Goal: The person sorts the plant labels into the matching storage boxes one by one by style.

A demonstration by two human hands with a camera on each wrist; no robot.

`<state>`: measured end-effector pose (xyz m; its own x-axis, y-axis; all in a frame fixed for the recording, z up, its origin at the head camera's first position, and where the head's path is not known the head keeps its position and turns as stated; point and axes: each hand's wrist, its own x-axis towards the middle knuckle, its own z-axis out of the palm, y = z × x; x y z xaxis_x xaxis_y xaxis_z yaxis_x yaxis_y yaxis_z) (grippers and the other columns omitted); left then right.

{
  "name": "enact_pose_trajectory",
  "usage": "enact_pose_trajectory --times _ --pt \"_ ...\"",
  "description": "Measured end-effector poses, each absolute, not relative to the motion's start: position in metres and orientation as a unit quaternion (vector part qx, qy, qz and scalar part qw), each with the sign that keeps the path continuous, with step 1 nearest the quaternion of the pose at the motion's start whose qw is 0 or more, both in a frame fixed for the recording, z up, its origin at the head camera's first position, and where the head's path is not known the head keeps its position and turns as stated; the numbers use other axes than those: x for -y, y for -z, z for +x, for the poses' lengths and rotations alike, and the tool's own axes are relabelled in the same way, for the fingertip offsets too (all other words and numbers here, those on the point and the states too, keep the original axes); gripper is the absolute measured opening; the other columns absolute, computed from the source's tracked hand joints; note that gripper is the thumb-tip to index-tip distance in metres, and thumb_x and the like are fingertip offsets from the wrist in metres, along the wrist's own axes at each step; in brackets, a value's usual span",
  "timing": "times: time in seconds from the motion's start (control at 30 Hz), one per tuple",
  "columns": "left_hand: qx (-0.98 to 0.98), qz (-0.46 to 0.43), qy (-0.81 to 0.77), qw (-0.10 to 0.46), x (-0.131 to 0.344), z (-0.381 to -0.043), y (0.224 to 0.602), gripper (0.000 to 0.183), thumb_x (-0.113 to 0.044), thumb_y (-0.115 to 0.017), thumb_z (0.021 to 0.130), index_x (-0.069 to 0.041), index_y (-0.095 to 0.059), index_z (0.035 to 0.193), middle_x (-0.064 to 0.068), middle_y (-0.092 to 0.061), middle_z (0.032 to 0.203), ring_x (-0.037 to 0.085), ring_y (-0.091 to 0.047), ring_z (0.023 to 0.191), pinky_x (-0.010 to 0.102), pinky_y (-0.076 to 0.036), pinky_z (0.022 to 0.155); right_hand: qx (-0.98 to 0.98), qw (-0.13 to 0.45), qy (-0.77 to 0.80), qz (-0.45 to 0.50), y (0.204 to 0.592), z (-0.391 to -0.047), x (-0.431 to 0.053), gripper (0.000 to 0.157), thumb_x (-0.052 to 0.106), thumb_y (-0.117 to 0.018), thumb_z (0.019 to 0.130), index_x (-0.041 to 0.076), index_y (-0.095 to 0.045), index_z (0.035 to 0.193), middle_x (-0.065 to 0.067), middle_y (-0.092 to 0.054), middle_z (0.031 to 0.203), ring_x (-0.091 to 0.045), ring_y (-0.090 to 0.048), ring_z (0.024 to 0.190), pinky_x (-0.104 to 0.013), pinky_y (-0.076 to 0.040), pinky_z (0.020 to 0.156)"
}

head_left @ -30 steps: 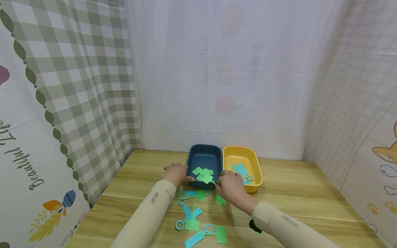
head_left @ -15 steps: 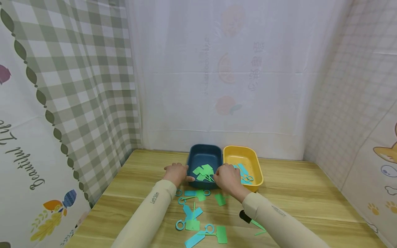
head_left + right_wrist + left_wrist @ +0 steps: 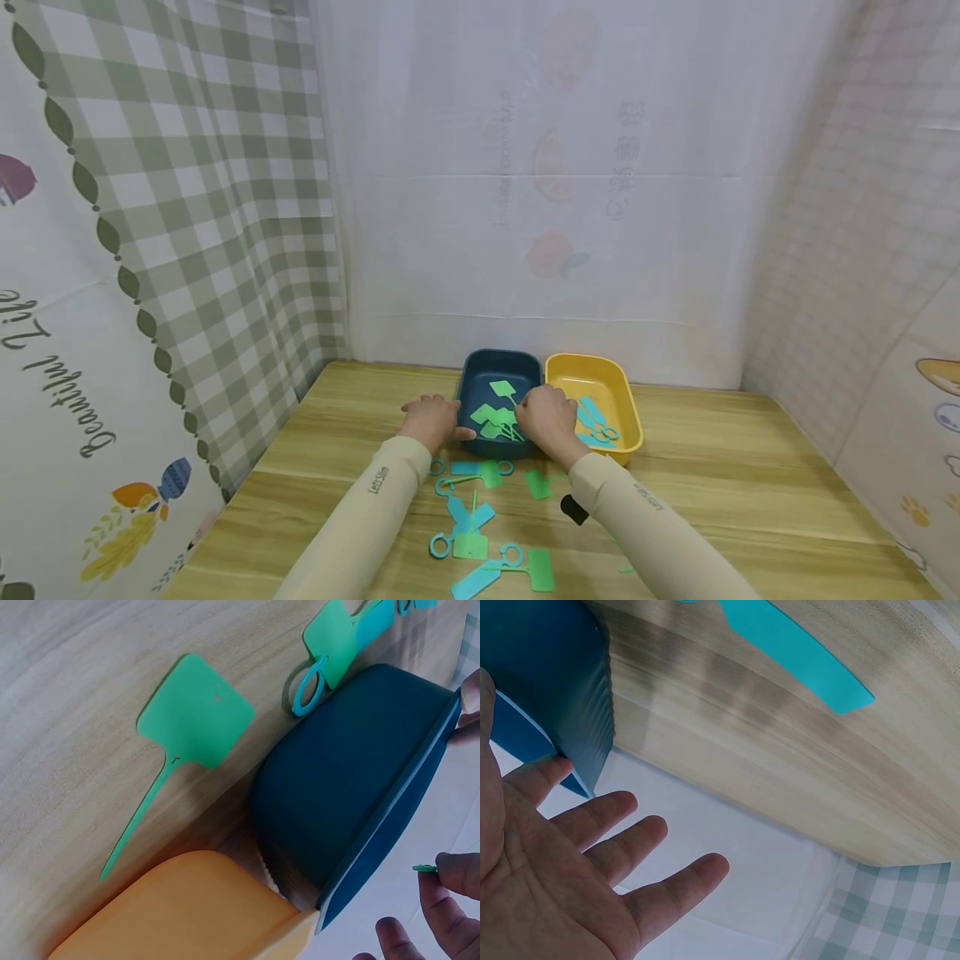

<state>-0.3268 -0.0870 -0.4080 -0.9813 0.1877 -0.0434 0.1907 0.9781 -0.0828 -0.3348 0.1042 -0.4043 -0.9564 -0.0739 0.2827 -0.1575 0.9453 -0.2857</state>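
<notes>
My right hand [image 3: 549, 417] pinches the stem of a green plant label [image 3: 502, 388] between thumb and forefinger. Its flat square head points away over the dark blue bin [image 3: 477, 377]. In the right wrist view only a small green end [image 3: 424, 868] shows at the fingertips. At the bin's near left side, my left hand [image 3: 431, 419] holds the rim between thumb and forefinger; its other fingers spread free in the left wrist view. Several green plant labels [image 3: 493, 421] lie inside the blue bin, heads overlapping and stems towards the right.
A yellow bin [image 3: 626, 417] stands to the right, with several light blue ring-ended tags [image 3: 592, 410] in it. Mixed blue tags [image 3: 472, 582] and green labels [image 3: 540, 571] lie on the wooden table [image 3: 315, 467] nearer me. Cloth curtains [image 3: 442, 250] enclose the table.
Another green label has dropped into the blue bin's pile. My right hand has moved slightly away from me, with a single label sticking out over the bin. My left hand stays put.
</notes>
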Motion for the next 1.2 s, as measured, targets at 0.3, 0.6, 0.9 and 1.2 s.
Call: enact_pose_trajectory --times 0.3,0.6,0.9,1.2 --pt "-0.994 0.094 0.042 0.022 0.083 -0.327 0.409 0.071 -0.065 -0.059 0.088 -0.017 -0.058 0.141 0.016 -0.061 0.129 0.040 -0.057 0.117 0.061 -0.049 0.090 0.977 0.135 -0.158 0.038 0.412 -0.343 -0.109 0.047 0.010 -0.056 0.086 0.016 -0.039 0.043 -0.004 -0.038 0.059 -0.024 -0.047 0.057 -0.041 -0.041 0.059" --pt "-0.995 0.091 0.041 0.031 0.081 -0.327 0.409 0.071 -0.065 -0.058 0.088 -0.018 -0.057 0.142 0.016 -0.060 0.130 0.040 -0.056 0.118 0.062 -0.049 0.090 0.981 0.126 -0.146 0.034 0.415 -0.342 -0.110 0.047 0.031 -0.064 0.097 0.017 -0.059 0.052 -0.004 -0.053 0.069 -0.027 -0.055 0.069 -0.048 -0.048 0.069" --pt "-0.995 0.094 0.036 0.022 0.084 -0.326 0.406 0.070 -0.063 -0.060 0.088 -0.016 -0.058 0.140 0.017 -0.061 0.129 0.041 -0.056 0.118 0.063 -0.049 0.090 0.979 0.127 -0.154 0.041 0.411 -0.340 -0.118 0.047 0.027 -0.061 0.098 0.017 -0.058 0.052 -0.006 -0.053 0.073 -0.027 -0.054 0.072 -0.048 -0.047 0.070" --pt "-0.995 0.095 0.036 0.019 0.087 -0.325 0.405 0.070 -0.063 -0.060 0.088 -0.015 -0.059 0.138 0.018 -0.062 0.127 0.042 -0.057 0.116 0.063 -0.049 0.088 0.973 0.140 -0.157 0.092 0.410 -0.330 -0.125 0.024 0.022 -0.065 0.094 0.019 -0.077 0.074 -0.002 -0.063 0.083 -0.027 -0.058 0.080 -0.048 -0.048 0.069"
